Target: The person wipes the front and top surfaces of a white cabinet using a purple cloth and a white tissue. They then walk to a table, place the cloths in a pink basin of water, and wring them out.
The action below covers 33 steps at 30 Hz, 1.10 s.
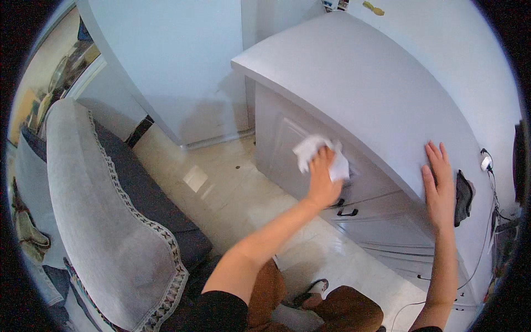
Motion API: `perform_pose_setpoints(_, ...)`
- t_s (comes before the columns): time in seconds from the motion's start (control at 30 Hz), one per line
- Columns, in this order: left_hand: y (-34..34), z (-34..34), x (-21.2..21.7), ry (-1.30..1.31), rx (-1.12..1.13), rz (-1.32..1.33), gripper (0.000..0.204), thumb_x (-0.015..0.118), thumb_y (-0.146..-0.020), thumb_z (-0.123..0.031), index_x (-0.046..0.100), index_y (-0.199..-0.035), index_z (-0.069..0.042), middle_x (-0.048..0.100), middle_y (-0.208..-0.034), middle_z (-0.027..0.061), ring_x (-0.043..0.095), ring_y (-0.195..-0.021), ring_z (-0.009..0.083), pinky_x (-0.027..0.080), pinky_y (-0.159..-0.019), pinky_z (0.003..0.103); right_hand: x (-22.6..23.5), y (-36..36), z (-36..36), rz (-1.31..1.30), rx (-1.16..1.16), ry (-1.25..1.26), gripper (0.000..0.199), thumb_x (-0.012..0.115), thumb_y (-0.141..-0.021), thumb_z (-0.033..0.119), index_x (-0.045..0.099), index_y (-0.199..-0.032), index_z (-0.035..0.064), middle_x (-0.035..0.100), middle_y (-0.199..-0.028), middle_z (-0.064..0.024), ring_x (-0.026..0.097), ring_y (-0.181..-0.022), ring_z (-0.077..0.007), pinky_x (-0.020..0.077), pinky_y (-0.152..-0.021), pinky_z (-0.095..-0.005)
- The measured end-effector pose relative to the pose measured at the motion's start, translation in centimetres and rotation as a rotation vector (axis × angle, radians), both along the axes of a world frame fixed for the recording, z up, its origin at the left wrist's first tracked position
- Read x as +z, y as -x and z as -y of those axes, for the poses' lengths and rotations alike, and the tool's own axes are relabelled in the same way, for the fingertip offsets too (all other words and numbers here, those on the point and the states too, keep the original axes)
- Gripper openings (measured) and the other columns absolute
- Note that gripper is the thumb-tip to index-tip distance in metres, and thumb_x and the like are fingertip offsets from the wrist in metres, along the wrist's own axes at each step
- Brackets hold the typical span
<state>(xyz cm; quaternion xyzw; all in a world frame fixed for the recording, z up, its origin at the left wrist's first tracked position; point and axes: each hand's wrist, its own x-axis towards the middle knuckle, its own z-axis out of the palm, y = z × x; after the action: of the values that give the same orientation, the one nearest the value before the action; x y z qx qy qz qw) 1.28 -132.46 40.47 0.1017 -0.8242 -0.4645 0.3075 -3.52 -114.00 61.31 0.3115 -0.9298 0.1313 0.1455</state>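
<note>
White cloth (pixel 305 150): likely light, soft, limp; best bunched by the middle folds.
Left hand (pixel 323 180): gripping the cloth.
Right hand (pixel 438 185): spread, resting on cabinet top (pixel 354 83).

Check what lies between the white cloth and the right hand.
Only the grey cabinet, its front and its top's edge, lies between the white cloth and right hand; the head view shows no loose item there.

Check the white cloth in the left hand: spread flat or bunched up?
Bunched up: the white cloth is gathered in the left hand, with creased folds sticking out on both sides.
</note>
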Motion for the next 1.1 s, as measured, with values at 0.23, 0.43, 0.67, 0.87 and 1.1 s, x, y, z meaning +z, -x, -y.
perform_pose_setpoints(0.23, 4.8, 8.6, -0.5, -0.073, 0.305, -0.407, 0.078, 0.050, -0.076, -0.012, 0.006, -0.139, 0.003, -0.002, -0.144, 0.0285, -0.003, -0.134, 0.0444, -0.005, -0.107, 0.053, -0.1, -0.2, -0.5, -0.070, -0.051, -0.092, 0.039, 0.045, -0.090, 0.021, 0.050, -0.125, 0.0048, 0.037, -0.140, -0.0099, 0.021, -0.135, -0.0257, 0.0183, -0.108, -0.0388)
perform_pose_setpoints(0.43, 7.7, 9.8, -15.5, -0.536, 0.504, -0.180, 0.065, 0.035, -0.088, -0.027, 0.007, -0.140, 0.001, 0.008, -0.146, 0.0198, 0.014, -0.134, 0.0328, 0.012, -0.109, 0.039, -0.3, 0.1, -0.1, -0.112, -0.001, -0.115, 0.038, 0.045, -0.091, 0.020, 0.050, -0.125, 0.0051, 0.037, -0.140, -0.0099, 0.022, -0.135, -0.0269, 0.0181, -0.108, -0.0397)
perform_pose_setpoints(0.67, 4.2, 5.5, -18.3, -1.603, 0.221, 0.001, 0.070, 0.020, -0.092, -0.055, 0.015, -0.141, -0.005, 0.025, -0.144, 0.0106, 0.028, -0.130, 0.0278, 0.024, -0.106, 0.036, -0.8, 0.8, -1.4, -0.178, -0.027, -0.209, 0.038, 0.042, -0.092, 0.021, 0.049, -0.126, 0.0059, 0.038, -0.139, -0.0100, 0.021, -0.135, -0.0275, 0.0153, -0.109, -0.0406)
perform_pose_setpoints(0.87, 4.0, 8.0, -14.7, -0.771, 0.208, -0.018, 0.057, 0.027, -0.094, -0.035, 0.017, -0.138, -0.001, 0.012, -0.146, 0.0169, 0.014, -0.134, 0.0297, 0.011, -0.109, 0.035, -0.7, 0.6, -0.8, -0.165, -0.025, -0.232, 0.039, 0.037, -0.093, 0.021, 0.048, -0.127, 0.0054, 0.038, -0.139, -0.0103, 0.021, -0.135, -0.0279, 0.0151, -0.109, -0.0408)
perform_pose_setpoints(1.1, 5.4, 11.1, -17.2, -0.430, 0.484, 0.105, 0.051, 0.028, -0.096, -0.031, 0.026, -0.133, 0.004, 0.025, -0.140, 0.0229, 0.024, -0.131, 0.0341, 0.018, -0.107, 0.036, -1.2, 1.7, -1.7, -0.302, -0.027, -0.418, 0.044, 0.028, -0.095, 0.028, 0.043, -0.132, 0.0101, 0.033, -0.142, -0.0079, 0.018, -0.136, -0.0247, 0.0132, -0.110, -0.0427)
